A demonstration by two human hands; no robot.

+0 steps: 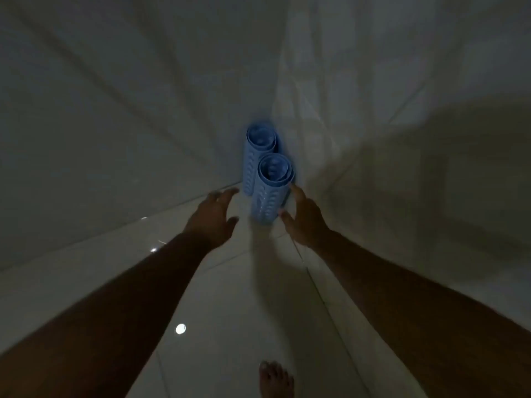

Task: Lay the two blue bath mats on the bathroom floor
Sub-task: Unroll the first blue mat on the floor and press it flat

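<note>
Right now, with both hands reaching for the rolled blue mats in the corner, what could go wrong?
The near roll stands on end close by the far roll; a nudge from the right hand could topple both. The glossy floor may be slick under the bare foot.

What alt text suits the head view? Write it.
Two rolled blue bath mats stand on end in a dim tiled corner, the near roll in front of the far roll. Both arms reach for the near roll: the right hand open at its side, the left hand open and clear of it. A bare foot shows on the glossy floor.
</note>
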